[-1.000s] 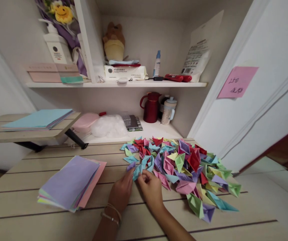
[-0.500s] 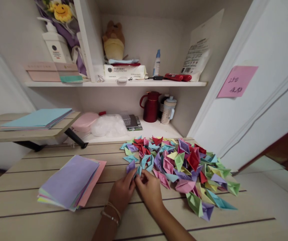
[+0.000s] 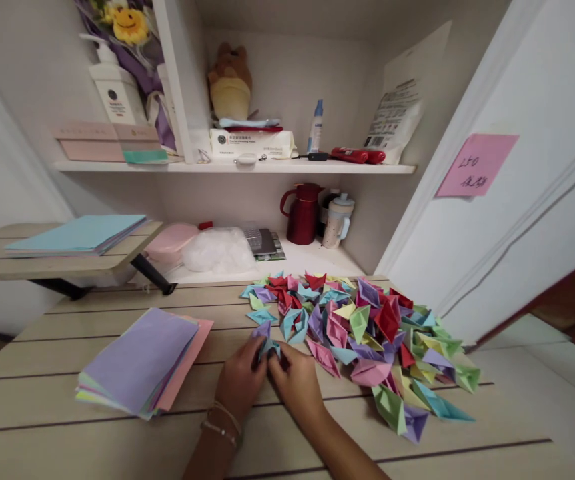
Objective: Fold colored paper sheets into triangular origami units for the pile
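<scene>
My left hand (image 3: 240, 381) and my right hand (image 3: 296, 381) meet at the fingertips over the wooden table (image 3: 42, 427). Together they pinch a small light-blue folded paper piece (image 3: 269, 347), pressed low near the tabletop. Both hands have their fingers closed on it. Bracelets circle my left wrist. Just beyond and to the right lies a big heap of folded paper boats (image 3: 367, 333) in red, pink, green, purple, blue and yellow. A stack of flat coloured paper sheets (image 3: 142, 360), purple on top, lies to the left of my hands.
A raised wooden board holds a second paper stack (image 3: 80, 235) at the left. Behind the table are a pink box (image 3: 170, 241), a plastic bag (image 3: 217, 250), a red jug (image 3: 301, 212) and a cup (image 3: 336, 221). A shelf (image 3: 237, 168) above carries bottles and a plush toy. A door with a pink note (image 3: 475, 165) stands right.
The blue paper piece has gone from held up between my fingers to folded smaller and pressed down near the table. My hands closed in toward each other.
</scene>
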A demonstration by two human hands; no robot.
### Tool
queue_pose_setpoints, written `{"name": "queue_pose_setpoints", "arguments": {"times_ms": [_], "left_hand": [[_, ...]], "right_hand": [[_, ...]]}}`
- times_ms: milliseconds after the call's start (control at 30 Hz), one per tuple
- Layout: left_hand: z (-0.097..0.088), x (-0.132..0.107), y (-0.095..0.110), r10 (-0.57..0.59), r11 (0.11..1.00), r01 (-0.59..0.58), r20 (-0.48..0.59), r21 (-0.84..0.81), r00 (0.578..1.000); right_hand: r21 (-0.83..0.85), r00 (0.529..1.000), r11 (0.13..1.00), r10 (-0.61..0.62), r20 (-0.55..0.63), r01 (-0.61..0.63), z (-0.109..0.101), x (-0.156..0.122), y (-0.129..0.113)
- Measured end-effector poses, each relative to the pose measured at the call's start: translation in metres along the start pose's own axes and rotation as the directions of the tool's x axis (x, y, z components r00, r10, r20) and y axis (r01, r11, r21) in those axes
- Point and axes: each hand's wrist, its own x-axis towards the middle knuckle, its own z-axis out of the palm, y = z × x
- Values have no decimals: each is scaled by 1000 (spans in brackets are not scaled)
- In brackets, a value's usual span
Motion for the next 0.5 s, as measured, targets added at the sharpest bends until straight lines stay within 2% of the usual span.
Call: {"name": "queue_pose_setpoints", "arguments": {"times_ms": [167,400,500], "left_hand": [[0,0,2,6,998,-6,-4,69,1000],[-2,-1,-2,5,999,-5,-3,45,1000],[-2,0,-3,32,999,-32,6,44,999]], "right_hand": [[-22,1000,1000,3,24,-2,-1,-1,-1],[-44,993,996,-67,99,72,-3,-1,-2],[-61,994,996,-55,97,61,-4,-1,-1]]}}
